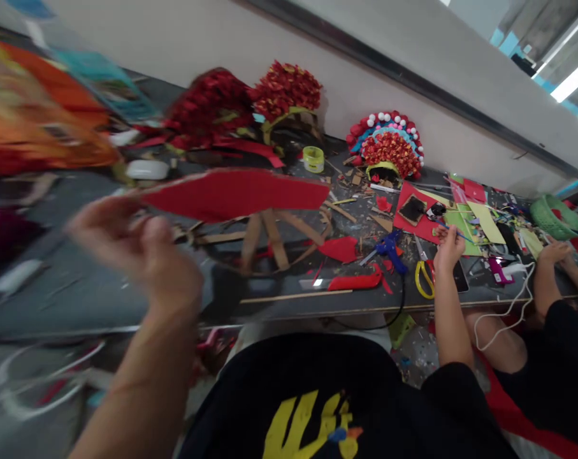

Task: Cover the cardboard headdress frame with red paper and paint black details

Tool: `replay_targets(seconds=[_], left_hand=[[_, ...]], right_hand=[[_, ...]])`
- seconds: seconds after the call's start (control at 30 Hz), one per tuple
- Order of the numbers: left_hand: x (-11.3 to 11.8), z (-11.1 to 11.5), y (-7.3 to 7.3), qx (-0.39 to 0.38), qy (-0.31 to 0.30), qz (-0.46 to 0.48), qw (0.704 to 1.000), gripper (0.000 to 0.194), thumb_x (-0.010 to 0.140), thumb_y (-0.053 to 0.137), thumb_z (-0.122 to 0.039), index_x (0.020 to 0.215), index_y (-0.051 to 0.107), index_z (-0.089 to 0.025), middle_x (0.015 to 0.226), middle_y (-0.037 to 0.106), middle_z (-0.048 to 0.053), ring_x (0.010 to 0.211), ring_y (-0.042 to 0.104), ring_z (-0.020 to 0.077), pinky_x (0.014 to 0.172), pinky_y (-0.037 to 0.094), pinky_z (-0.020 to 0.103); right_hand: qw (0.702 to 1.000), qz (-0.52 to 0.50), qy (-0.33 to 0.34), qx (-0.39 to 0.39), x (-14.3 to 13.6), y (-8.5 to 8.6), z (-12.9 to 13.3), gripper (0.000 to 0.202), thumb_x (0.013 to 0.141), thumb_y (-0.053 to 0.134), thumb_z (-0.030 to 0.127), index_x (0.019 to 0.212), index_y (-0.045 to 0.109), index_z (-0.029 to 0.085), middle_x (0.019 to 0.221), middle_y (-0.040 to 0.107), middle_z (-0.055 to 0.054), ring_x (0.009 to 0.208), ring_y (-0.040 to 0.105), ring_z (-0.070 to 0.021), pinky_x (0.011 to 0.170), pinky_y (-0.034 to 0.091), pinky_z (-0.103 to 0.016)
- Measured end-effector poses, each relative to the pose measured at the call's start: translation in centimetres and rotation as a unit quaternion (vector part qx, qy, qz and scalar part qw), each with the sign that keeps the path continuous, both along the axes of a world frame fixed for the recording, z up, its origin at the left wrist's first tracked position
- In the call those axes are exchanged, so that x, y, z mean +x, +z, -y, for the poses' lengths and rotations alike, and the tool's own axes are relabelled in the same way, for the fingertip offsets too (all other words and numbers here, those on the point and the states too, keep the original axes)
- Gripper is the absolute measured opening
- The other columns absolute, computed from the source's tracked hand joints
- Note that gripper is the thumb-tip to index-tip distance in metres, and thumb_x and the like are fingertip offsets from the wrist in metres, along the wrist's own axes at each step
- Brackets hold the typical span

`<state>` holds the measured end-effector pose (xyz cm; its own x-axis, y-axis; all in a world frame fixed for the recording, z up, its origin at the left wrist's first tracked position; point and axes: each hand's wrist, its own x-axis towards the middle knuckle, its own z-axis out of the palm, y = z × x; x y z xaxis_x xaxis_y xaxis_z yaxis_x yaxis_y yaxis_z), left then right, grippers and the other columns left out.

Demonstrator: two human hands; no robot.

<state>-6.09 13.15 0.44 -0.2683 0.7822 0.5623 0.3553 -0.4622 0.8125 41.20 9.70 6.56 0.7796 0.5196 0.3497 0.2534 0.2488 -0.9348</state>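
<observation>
My left hand [140,245], raised over the bench, pinches the left end of a long red cardboard piece [236,194]. Below that piece lie brown cardboard strips [253,242] joined into a frame. My right hand [448,248] is out to the right above the bench, fingers closed around what looks like a thin blue stick [454,233]. Yellow-handled scissors [423,277] lie beside my right forearm. A blue glue gun [390,248] and a red-handled cutter [355,280] rest between my hands. The left hand is blurred.
Red fluffy headpieces [289,92] and a beaded one [387,143] stand along the wall. A tape roll [313,159] sits amid cardboard scraps. At right are coloured sheets [487,221], a green basket [556,217] and another person's hands [554,252]. A white cable [522,299] hangs over the edge.
</observation>
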Motion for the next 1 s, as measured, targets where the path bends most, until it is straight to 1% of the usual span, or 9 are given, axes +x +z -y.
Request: replay_targets(seconds=[0.03,0.13,0.2,0.3,0.43,0.53,0.63,0.73,1.0], left_hand=[[0.1,-1.0,0.2,0.025,0.045,0.039,0.998,0.046,0.097,0.039,-0.052,0.142,0.031,-0.044,0.138,0.052,-0.002,0.133,0.049,0.0312,0.108,0.049,0.055],[1.3,-3.0,-0.1,-0.007,0.001,0.020,1.000,0.049,0.095,0.047,-0.058,0.121,0.052,-0.017,0.114,0.063,0.009,0.115,0.061,0.0311,0.097,0.053,0.050],[2.4,-3.6,-0.6,-0.009,-0.006,-0.006,1.000,0.059,0.093,0.047,-0.067,0.109,0.057,-0.011,0.102,0.065,0.011,0.105,0.064,0.0291,0.095,0.053,0.048],[3.4,-3.7,-1.0,-0.001,0.003,-0.014,1.000,0.058,0.091,0.047,-0.068,0.107,0.057,-0.013,0.101,0.066,0.013,0.099,0.064,0.0261,0.094,0.055,0.044],[3.6,-3.0,-0.9,-0.007,0.006,-0.027,1.000,0.045,0.098,0.044,-0.053,0.116,0.058,-0.014,0.109,0.066,0.015,0.102,0.064,0.0243,0.096,0.053,0.039],[3.4,-2.1,-0.7,0.010,0.027,-0.038,0.999,0.041,0.101,0.037,-0.043,0.120,0.059,-0.014,0.117,0.066,0.016,0.109,0.062,0.0251,0.102,0.049,0.039],[3.4,-1.6,-0.6,0.020,0.035,-0.058,0.997,0.040,0.100,0.036,-0.034,0.123,0.061,-0.013,0.122,0.065,0.016,0.115,0.060,0.0249,0.105,0.046,0.038],[3.4,-1.5,-0.4,0.006,0.015,-0.077,0.997,0.039,0.098,0.037,-0.029,0.123,0.063,-0.013,0.119,0.067,0.015,0.112,0.062,0.0250,0.103,0.047,0.038],[3.5,-2.0,-1.1,0.011,-0.006,-0.087,0.996,0.042,0.097,0.039,-0.024,0.133,0.058,-0.013,0.126,0.064,0.016,0.117,0.060,0.0245,0.106,0.044,0.038]], right_hand=[[1.000,-0.015,0.021,0.009,-1.2,-0.1,0.1,0.052,0.074,0.058,0.070,0.084,0.053,0.020,0.073,0.069,-0.003,0.064,0.068,-0.0139,0.066,0.057,-0.029],[0.993,-0.069,0.084,0.037,-5.4,-0.5,0.8,0.046,0.074,0.062,0.064,0.085,0.055,0.019,0.073,0.070,-0.002,0.067,0.069,-0.0130,0.066,0.057,-0.027],[0.987,-0.091,0.121,0.048,-8.3,-0.9,1.5,0.044,0.074,0.064,0.060,0.085,0.055,0.019,0.073,0.070,-0.002,0.068,0.070,-0.0130,0.066,0.056,-0.026],[0.981,-0.087,0.165,0.057,-12.5,-1.4,2.3,0.042,0.076,0.061,0.060,0.087,0.053,0.020,0.074,0.071,-0.002,0.066,0.070,-0.0127,0.066,0.057,-0.026],[0.973,-0.067,0.205,0.079,-17.1,-1.5,3.2,0.044,0.077,0.058,0.063,0.088,0.051,0.021,0.073,0.071,-0.002,0.062,0.068,-0.0116,0.063,0.056,-0.025],[0.970,-0.005,0.224,0.096,-19.4,-1.1,3.8,0.043,0.081,0.053,0.064,0.089,0.050,0.021,0.075,0.072,-0.001,0.063,0.069,-0.0109,0.064,0.056,-0.025],[0.966,0.046,0.232,0.108,-20.8,-0.6,3.8,0.043,0.084,0.050,0.065,0.089,0.051,0.022,0.076,0.072,-0.001,0.064,0.069,-0.0111,0.066,0.057,-0.025],[0.960,0.081,0.247,0.104,-21.6,-0.1,3.2,0.042,0.087,0.051,0.063,0.090,0.052,0.022,0.078,0.072,-0.002,0.066,0.069,-0.0119,0.068,0.057,-0.026],[0.938,0.182,0.270,0.116,-23.7,1.0,1.2,0.042,0.092,0.043,0.064,0.087,0.054,0.024,0.080,0.072,-0.001,0.070,0.070,-0.0118,0.070,0.056,-0.025]])
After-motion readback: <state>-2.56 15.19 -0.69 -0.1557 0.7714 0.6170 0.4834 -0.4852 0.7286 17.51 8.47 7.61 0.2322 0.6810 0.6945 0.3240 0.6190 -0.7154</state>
